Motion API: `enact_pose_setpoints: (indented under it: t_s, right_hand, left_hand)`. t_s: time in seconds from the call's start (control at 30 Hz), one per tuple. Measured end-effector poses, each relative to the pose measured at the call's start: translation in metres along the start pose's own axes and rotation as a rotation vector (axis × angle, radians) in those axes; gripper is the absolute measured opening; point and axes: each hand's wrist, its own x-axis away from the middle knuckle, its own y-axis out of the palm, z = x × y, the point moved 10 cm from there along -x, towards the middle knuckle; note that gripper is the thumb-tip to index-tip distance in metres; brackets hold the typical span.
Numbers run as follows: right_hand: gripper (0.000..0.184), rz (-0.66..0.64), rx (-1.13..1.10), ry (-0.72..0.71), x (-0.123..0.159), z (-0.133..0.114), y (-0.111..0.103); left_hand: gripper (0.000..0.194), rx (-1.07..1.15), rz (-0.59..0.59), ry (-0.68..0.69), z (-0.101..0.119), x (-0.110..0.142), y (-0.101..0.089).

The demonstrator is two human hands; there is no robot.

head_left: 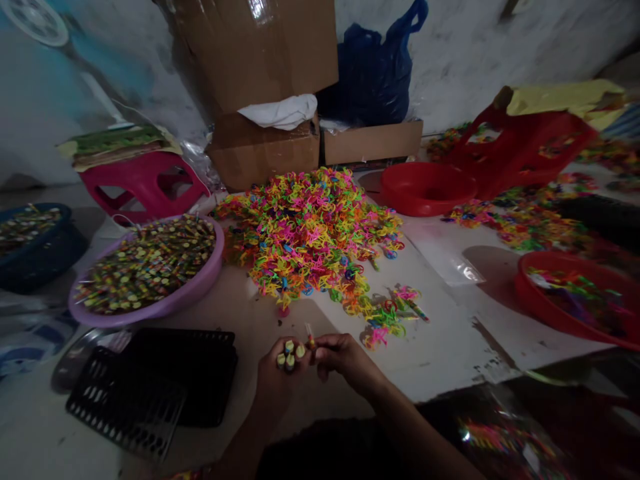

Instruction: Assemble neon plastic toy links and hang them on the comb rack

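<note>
Standing at the top centre of the frame, stacked cardboard boxes (255,53) are flanked on their right by a dark blue bag (373,80). The middle of the frame is taken up by a heap of bright plastic pieces (310,230), from which a few are strewn toward the lower right. At centre left, a purple basin (216,267) is filled with short patterned tubes, and below it, at lower left, black baskets (185,373) are set partly overlapping. A red basin (430,190) is placed at upper right.

At the bottom centre, the left hand (271,375) and the right hand (347,360) are held just beside each other. A bunch of small tubes (289,361) is clasped by the curled left hand, with at least four pale ends turned upward inside the grip. One slim tube (311,342) is pinched between thumb and forefinger of the right hand, at the fingertips, its thin pale prongs pointed upward beyond the grip; whether it is also touched by the left hand cannot be told.
</note>
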Motion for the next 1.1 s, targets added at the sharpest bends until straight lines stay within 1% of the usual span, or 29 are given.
enact_pose_setpoints:
  t_s: [0.07, 0.17, 0.23, 0.4, 0.47, 0.5, 0.53, 0.6, 0.63, 0.67, 0.7, 0.73, 0.8, 0.87, 0.9, 0.97, 1.0, 1.03, 1.1]
  right_hand:
    - [0.035, -0.037, 0.007, 0.007, 0.0, 0.0, 0.002]
    - [0.036, -0.041, 0.0, 0.033, 0.0, 0.002, 0.001]
    - [0.038, -0.038, -0.012, 0.049, 0.0, 0.004, 0.002]
    - [0.043, -0.065, -0.051, 0.048, 0.001, 0.007, 0.007]
    - [0.043, -0.103, -0.059, 0.04, 0.001, 0.008, 0.013]
    - [0.045, -0.117, -0.058, 0.04, 0.0, 0.008, 0.015]
    - [0.048, -0.117, -0.051, 0.042, 0.0, 0.009, 0.016]
    - [0.057, -0.08, -0.017, 0.059, -0.002, 0.013, 0.015]
    - [0.062, -0.046, 0.016, 0.067, -0.003, 0.015, 0.012]
    - [0.064, -0.002, 0.072, 0.062, -0.004, 0.016, 0.008]
    - [0.062, 0.046, 0.165, 0.036, -0.003, 0.013, 0.004]
    - [0.06, 0.086, 0.297, -0.019, -0.002, 0.008, 0.0]
    - [0.05, 0.132, 0.628, -0.189, 0.004, -0.011, -0.001]
    - [0.035, 0.108, 0.906, -0.353, 0.012, -0.026, 0.009]
    - [0.029, 0.094, 0.975, -0.413, 0.016, -0.03, 0.013]
    - [0.024, 0.148, 0.967, -0.463, 0.018, -0.039, 0.009]
    - [0.025, 0.183, 0.918, -0.451, 0.017, -0.041, 0.004]
    - [0.028, 0.201, 0.865, -0.408, 0.013, -0.039, 0.0]
    - [0.033, 0.168, 0.827, -0.267, 0.003, -0.027, -0.004]
  left_hand:
    - [0.019, 0.071, 0.001, -0.049, -0.003, -0.001, 0.002]
    - [0.025, 0.184, -0.066, -0.14, -0.009, -0.002, 0.011]
    - [0.027, 0.252, -0.106, -0.173, -0.011, -0.001, 0.017]
    - [0.037, 0.304, -0.102, -0.207, -0.019, -0.001, 0.018]
    - [0.039, 0.348, -0.099, -0.27, -0.027, 0.001, 0.02]
    - [0.04, 0.405, -0.11, -0.317, -0.031, 0.003, 0.023]
    - [0.04, 0.479, -0.139, -0.363, -0.034, 0.005, 0.029]
    - [0.041, 0.629, -0.233, -0.418, -0.035, 0.01, 0.042]
    - [0.042, 0.679, -0.265, -0.426, -0.036, 0.011, 0.047]
    - [0.041, 0.705, -0.266, -0.435, -0.038, 0.011, 0.049]
    - [0.041, 0.716, -0.233, -0.458, -0.044, 0.011, 0.047]
    - [0.041, 0.72, -0.178, -0.499, -0.052, 0.011, 0.044]
    - [0.043, 0.732, -0.098, -0.58, -0.066, 0.012, 0.04]
    - [0.043, 0.741, -0.104, -0.607, -0.07, 0.011, 0.039]
    - [0.042, 0.732, -0.126, -0.595, -0.069, 0.01, 0.038]
    - [0.039, 0.681, -0.141, -0.564, -0.066, 0.007, 0.032]
    - [0.039, 0.646, -0.138, -0.549, -0.064, 0.005, 0.027]
    - [0.039, 0.62, -0.151, -0.53, -0.061, 0.004, 0.025]
    - [0.042, 0.601, -0.251, -0.502, -0.054, 0.006, 0.03]
